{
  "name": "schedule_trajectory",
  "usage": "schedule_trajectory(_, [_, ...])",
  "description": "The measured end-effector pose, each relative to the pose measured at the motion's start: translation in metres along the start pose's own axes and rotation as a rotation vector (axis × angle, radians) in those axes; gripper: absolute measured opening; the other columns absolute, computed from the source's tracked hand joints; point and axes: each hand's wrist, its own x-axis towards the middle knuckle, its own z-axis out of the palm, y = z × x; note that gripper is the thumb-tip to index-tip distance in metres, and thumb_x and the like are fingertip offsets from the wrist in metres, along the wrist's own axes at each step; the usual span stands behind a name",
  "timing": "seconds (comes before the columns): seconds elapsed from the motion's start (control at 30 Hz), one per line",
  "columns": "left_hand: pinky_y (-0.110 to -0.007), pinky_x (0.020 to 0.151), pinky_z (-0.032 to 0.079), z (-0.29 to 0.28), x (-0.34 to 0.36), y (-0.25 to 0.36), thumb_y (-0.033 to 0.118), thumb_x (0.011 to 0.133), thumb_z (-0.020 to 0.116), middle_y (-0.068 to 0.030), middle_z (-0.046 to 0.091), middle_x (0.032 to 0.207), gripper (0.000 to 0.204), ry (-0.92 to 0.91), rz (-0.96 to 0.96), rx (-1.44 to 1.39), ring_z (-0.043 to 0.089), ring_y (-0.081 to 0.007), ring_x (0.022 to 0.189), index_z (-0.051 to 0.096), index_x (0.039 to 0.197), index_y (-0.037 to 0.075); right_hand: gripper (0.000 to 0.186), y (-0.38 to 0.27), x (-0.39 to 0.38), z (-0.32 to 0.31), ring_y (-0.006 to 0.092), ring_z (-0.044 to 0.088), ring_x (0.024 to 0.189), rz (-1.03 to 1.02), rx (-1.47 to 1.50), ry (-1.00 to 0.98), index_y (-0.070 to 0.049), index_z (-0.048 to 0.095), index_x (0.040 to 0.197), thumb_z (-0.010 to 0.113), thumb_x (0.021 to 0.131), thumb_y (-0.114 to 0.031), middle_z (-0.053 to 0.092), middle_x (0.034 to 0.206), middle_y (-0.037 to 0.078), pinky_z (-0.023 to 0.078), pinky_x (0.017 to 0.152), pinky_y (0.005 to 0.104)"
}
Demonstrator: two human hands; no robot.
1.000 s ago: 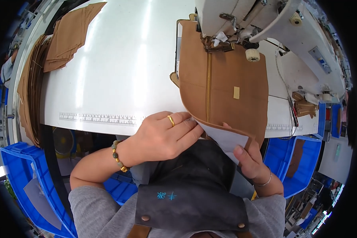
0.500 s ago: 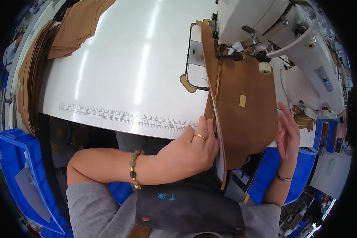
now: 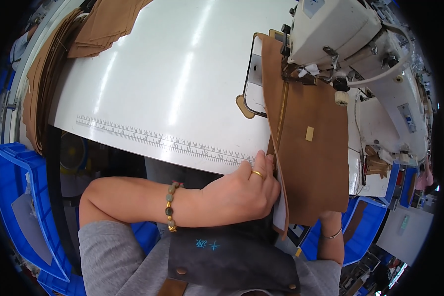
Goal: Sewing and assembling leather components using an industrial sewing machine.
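A brown leather-like panel (image 3: 315, 163) with a brass zipper (image 3: 282, 113) and a small pale-yellow patch (image 3: 309, 133) lies under the sewing machine's presser foot (image 3: 291, 75). Its left edge is raised, showing a pale lining (image 3: 280, 213) low down. My left hand (image 3: 251, 190), with a ring, has closed fingers gripping that edge beside the zipper, at the table's front. My right hand (image 3: 330, 217) is under the panel's lower right; its fingers are hidden by the panel.
The white machine head (image 3: 330, 29) occupies the upper right of the table (image 3: 158, 74). Brown cut pieces (image 3: 103, 24) and a thick bundle (image 3: 42, 93) lie at left. Blue bins (image 3: 15, 197) flank me. A co-worker's arm (image 3: 24, 42) shows at the far left.
The panel has turned more upright and spreads toward me. My left hand moved right along its raised edge. My right hand reached out to its right side, then dropped beneath it.
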Motion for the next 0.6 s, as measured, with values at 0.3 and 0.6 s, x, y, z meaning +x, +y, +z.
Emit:
schedule_trajectory(0.3, [-0.035,0.070,0.058,0.002,-0.003,-0.001,0.016,0.089,0.062,-0.0300,0.075,0.110,0.023,0.004,0.030,0.001,0.074,-0.0379,0.103,0.073,0.094,-0.004,0.038,-0.034,0.047,-0.025,0.0307,0.072,0.099,-0.432,-0.628,0.518,0.004,0.059,0.135,0.059,0.102,-0.015,0.072,0.116,0.021,0.056,0.083,0.0390])
schedule_trajectory(0.6, [-0.039,0.079,0.062,-0.005,-0.003,-0.007,0.015,0.089,0.062,-0.0285,0.075,0.110,0.030,-0.036,0.060,-0.054,0.074,-0.0393,0.105,0.073,0.104,-0.008,0.036,-0.062,0.092,-0.050,0.0354,0.071,0.101,-0.680,-1.338,0.740,0.003,0.064,0.130,0.062,0.100,-0.016,0.072,0.115,0.020,0.055,0.090,0.0447])
